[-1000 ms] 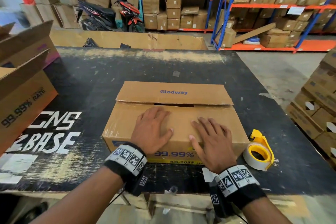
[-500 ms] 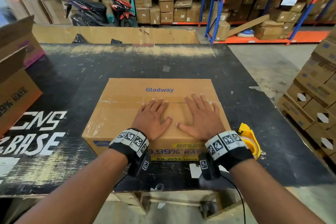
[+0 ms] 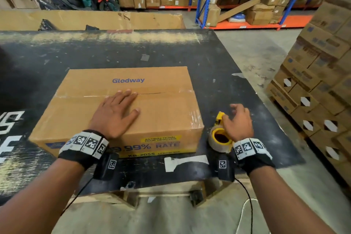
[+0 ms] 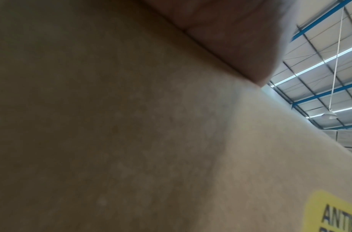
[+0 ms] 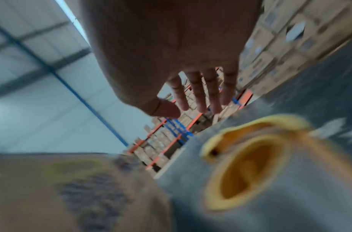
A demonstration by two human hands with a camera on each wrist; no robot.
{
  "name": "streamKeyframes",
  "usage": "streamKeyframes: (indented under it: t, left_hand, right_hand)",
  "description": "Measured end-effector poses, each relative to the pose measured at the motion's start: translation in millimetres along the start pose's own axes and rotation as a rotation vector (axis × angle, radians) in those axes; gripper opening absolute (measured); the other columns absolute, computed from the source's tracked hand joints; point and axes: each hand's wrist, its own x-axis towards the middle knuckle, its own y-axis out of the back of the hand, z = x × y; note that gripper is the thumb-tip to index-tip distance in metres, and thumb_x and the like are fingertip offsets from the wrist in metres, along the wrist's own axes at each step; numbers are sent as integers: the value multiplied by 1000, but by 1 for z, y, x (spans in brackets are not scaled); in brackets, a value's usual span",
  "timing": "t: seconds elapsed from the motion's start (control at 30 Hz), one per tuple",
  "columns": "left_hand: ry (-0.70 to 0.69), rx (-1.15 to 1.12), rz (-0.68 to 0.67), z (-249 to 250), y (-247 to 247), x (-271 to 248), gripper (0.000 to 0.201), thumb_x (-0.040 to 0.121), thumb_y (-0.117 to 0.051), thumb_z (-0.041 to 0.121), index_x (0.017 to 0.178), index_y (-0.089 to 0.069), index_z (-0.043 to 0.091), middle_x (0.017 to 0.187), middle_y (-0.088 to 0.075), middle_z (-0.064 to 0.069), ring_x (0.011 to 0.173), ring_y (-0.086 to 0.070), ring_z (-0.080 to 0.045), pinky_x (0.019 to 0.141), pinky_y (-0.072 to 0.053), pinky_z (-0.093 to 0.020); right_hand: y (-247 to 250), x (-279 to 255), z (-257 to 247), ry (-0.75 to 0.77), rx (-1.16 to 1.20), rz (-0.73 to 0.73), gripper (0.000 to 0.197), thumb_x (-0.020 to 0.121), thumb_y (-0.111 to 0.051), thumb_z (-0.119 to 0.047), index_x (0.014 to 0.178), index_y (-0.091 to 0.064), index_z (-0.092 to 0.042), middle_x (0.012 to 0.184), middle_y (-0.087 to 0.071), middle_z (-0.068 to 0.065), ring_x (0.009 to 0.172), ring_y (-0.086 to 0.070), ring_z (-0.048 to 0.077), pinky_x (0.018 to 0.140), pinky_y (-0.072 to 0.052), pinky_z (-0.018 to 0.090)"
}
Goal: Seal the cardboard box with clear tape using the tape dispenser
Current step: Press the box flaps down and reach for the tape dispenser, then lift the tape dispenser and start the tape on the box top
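Head view, centre of frame: cardboard box lying flat on the dark surface, both top flaps folded down and meeting along a seam running left to right. Pressed on the near flap, left grip, released, fingers straight and spread, fingertips reaching the seam. Just right of the box, in the lower right of the frame, tape dispenser resting on the surface, yellow core facing up. Hovering over it, right grip, not yet closed.

Right wrist view: right grip with fingers straight and slack, grasping nothing; dispenser blurred below the palm, seemingly apart from it. Left wrist view: mostly the box wall up close, with the heel of the left grip lying on the top edge.

Done so far, judging by this: flaps closed and held down. Left to do: taking up the dispenser, anchoring the tape at one end of the seam, drawing it across, cutting it. No fresh strip apparent along the middle of the seam; some glossy film at the box's right corner, hard to say what. Early in the task, probably at the pick-up step.
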Motion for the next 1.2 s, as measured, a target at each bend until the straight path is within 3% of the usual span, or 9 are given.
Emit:
streamKeyframes:
  t: [0.13, 0.27, 0.4, 0.5, 0.63, 0.73, 0.87, 1.03, 1.2]
  left_hand:
    - [4, 0, 15, -4, -4, 2, 78, 90, -17, 74, 159, -23, 37, 170, -23, 7, 157, -20, -20, 127, -16, -49]
    - [6, -13, 27, -5, -4, 3, 79, 90, -20, 74, 158, -26, 37, 168, -28, 6, 156, -24, -22, 126, -20, -50]
    - [1, -43, 58, 0, -1, 0, 80, 87, -23, 72, 156, -35, 32, 166, -35, 1, 155, -28, -25, 126, -21, -48]
    - [7, -39, 55, 3, 1, -1, 81, 87, -24, 72, 156, -35, 32, 166, -35, 1, 155, -28, -24, 126, -21, -47]
    - [12, -30, 49, 4, 2, -1, 79, 89, -22, 72, 157, -32, 33, 166, -33, 4, 155, -26, -22, 126, -21, -46]
    - [7, -24, 44, 2, 1, -2, 78, 90, -22, 71, 158, -30, 34, 167, -31, 5, 155, -26, -21, 126, -21, -46]
    - [5, -24, 42, 1, 0, -2, 76, 91, -22, 71, 158, -29, 35, 167, -30, 5, 155, -26, -21, 126, -20, -46]
    - [0, -29, 57, 2, 0, -4, 74, 92, -24, 69, 157, -30, 35, 167, -30, 6, 155, -25, -19, 126, -21, -45]
    - [-9, -77, 80, 1, -3, -4, 72, 92, -29, 66, 154, -37, 32, 167, -31, 6, 157, -22, -18, 126, -19, -45]
  right_hand:
    - [-12, 3, 55, -137, -187, -264, 70, 76, -74, -40, 138, -54, -13, 133, -53, 20, 124, -56, 40, 101, -47, 43]
    - [-23, 6, 68, -84, -223, -223, 33, 78, -67, -30, 102, -72, -9, 110, -71, 22, 104, -66, 40, 84, -52, 39]
    - [-19, 5, 72, -136, 36, -132, 26, 85, -68, -22, 108, -65, -11, 104, -74, 13, 99, -66, 33, 83, -46, 34]
    - [-7, 5, 75, -166, 367, -114, 19, 88, -66, -21, 103, -54, -23, 100, -73, 10, 79, -71, 22, 81, -55, 37]
    - [32, 9, 47, -152, 769, -165, 23, 90, -63, -18, 108, -54, -29, 89, -65, 11, 66, -58, 15, 62, -46, 34]
    - [61, 17, -6, 8, 882, -250, 38, 87, -66, -37, 123, -55, -30, 74, -60, 0, 62, -54, 12, 57, -39, 33]
    - [50, 27, -99, 355, 647, -285, 52, 86, -64, -53, 131, -53, -28, 74, -64, 8, 62, -59, 19, 61, -46, 38]
    - [-24, 19, -197, 614, 326, -297, 48, 91, -63, -51, 131, -52, -28, 98, -69, -3, 77, -62, 9, 60, -41, 10]
    - [-76, 13, -236, 756, 82, -412, 56, 91, -57, -55, 136, -47, -23, 120, -67, 4, 109, -63, 30, 84, -45, 35]
